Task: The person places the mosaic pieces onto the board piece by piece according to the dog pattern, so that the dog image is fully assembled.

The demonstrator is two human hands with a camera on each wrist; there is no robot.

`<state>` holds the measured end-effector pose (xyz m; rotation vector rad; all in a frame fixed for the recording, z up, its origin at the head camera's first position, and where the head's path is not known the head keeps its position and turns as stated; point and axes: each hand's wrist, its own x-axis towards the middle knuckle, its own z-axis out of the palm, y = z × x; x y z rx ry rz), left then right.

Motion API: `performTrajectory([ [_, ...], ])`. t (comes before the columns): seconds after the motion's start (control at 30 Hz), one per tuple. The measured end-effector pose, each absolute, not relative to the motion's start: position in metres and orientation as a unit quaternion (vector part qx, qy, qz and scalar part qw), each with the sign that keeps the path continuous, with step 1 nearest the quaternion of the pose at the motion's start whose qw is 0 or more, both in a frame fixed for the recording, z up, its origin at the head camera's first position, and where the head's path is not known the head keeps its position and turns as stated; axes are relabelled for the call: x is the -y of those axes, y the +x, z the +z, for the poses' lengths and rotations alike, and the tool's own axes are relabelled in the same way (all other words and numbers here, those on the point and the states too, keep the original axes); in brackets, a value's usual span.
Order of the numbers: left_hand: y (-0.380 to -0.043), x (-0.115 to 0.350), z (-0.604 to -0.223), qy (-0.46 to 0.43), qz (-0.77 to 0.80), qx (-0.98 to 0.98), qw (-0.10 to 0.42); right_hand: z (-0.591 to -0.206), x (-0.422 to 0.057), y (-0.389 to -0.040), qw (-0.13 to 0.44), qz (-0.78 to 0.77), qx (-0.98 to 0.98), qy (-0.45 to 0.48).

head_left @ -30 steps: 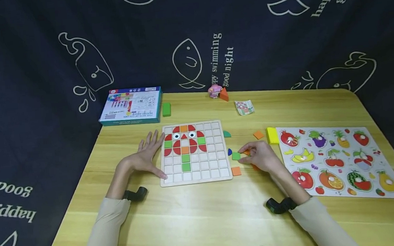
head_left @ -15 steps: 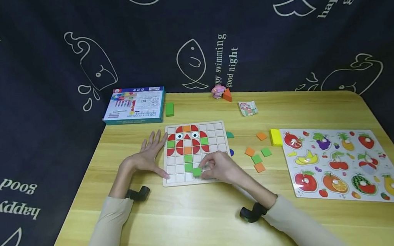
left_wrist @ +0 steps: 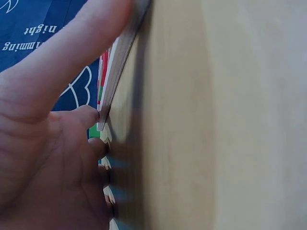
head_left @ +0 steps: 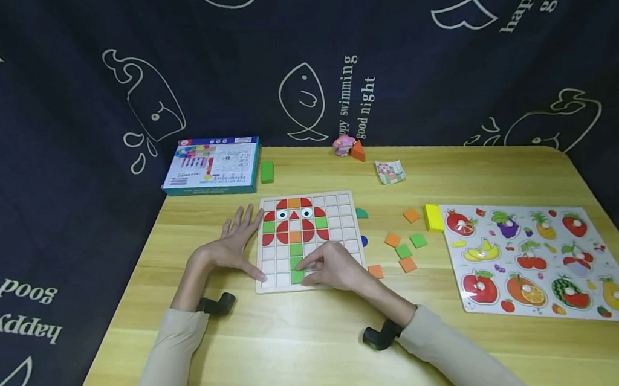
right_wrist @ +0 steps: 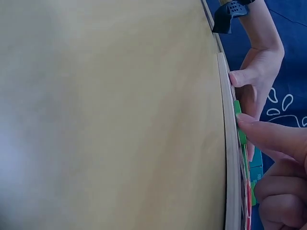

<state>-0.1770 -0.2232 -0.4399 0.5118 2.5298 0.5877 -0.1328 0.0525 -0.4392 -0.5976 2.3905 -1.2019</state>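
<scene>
The right hand (head_left: 334,267) pinches a green tile (head_left: 297,277) between thumb and forefinger, at seven o'clock on the gridded board (head_left: 346,211), at the foot of a green column. The left hand (head_left: 231,241), fingers spread apart, touches the board's edge at nine o'clock, its thumb at eight. Loose tiles (head_left: 392,240) lie at three o'clock, a fruit puzzle (head_left: 552,246) beyond them.
</scene>
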Motion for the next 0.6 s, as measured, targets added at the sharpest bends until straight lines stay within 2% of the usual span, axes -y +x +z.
performTrajectory([
  [0.6, -0.1775, 0.2223, -0.4396, 0.187, 0.214, -0.927, 0.246, -0.4417, -0.0527, -0.1383, 0.233, -0.448, -0.829, -0.242],
])
